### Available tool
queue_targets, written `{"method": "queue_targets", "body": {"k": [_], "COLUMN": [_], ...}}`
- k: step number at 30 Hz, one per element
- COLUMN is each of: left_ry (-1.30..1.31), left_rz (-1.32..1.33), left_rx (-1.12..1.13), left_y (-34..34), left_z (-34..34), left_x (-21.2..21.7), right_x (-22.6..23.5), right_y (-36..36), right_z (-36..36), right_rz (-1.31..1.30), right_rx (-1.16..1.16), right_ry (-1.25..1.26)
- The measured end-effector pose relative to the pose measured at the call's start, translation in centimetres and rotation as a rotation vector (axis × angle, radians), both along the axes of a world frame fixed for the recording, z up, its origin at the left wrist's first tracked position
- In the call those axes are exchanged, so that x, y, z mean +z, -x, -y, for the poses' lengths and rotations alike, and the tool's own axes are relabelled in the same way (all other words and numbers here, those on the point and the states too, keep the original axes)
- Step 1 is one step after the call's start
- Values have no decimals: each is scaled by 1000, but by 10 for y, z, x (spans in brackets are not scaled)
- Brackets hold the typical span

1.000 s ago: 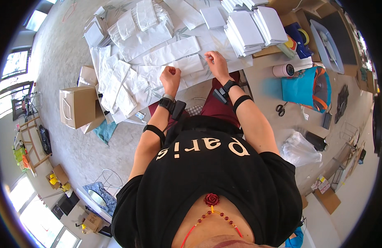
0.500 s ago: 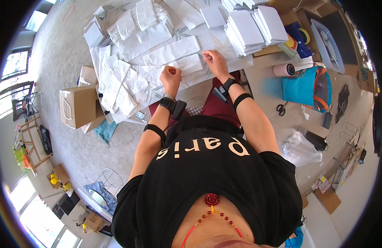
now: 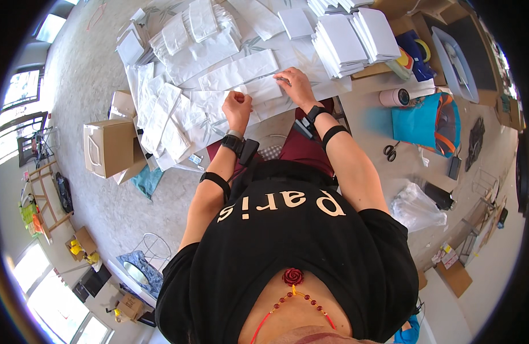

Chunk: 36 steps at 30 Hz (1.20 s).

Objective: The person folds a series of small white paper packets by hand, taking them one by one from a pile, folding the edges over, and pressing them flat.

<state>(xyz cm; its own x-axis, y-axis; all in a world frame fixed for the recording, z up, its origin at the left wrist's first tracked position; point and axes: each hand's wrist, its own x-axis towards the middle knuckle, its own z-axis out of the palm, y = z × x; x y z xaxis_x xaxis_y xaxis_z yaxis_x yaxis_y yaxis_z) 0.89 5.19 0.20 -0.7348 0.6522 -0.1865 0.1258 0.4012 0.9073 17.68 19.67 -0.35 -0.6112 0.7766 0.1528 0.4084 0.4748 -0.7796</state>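
Head view looks straight down on a person in a black shirt, both forearms reaching out over a table (image 3: pixel 287 123) strewn with white paper. Their left hand (image 3: pixel 237 109) is curled into a fist, knuckles pressing down on a folded white paper piece (image 3: pixel 263 90) near its left end; whether anything is pinched inside the fist cannot be told. Their right hand (image 3: pixel 296 86) lies open and flat, fingers spread on the right end of the same piece, so the two hands sit near each other with the paper between them. Just beyond it lies a long white paper strip (image 3: pixel 240 70), and farther out a neat stack of white folded packets (image 3: pixel 353 37). A brown cardboard box (image 3: pixel 108 146) stands on the floor to the left. On the right side are a turquoise bag (image 3: pixel 426 121), a tape roll (image 3: pixel 394 97) and black scissors (image 3: pixel 390 151).
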Motion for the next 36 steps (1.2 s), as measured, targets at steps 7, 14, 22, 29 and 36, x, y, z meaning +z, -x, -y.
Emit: {"method": "queue_targets", "body": {"k": [7, 14, 22, 29, 36], "left_ry": [-22, -5, -34, -34, -78], "left_rz": [10, -3, 31, -255, -734], "left_rx": [10, 16, 22, 54, -541], "left_y": [-1, 2, 2, 10, -24], "left_z": [1, 1, 2, 8, 9], "left_x": [-1, -7, -7, -10, 23], "right_x": [-6, -10, -9, -8, -7], "right_y": [1, -3, -14, -16, -18], "right_z": [-2, -6, -12, -13, -16], "right_rz": [74, 64, 66, 102, 142], "right_rx": [25, 68, 209, 255, 274], "right_ry": [-76, -85, -69, -112, -99]}}
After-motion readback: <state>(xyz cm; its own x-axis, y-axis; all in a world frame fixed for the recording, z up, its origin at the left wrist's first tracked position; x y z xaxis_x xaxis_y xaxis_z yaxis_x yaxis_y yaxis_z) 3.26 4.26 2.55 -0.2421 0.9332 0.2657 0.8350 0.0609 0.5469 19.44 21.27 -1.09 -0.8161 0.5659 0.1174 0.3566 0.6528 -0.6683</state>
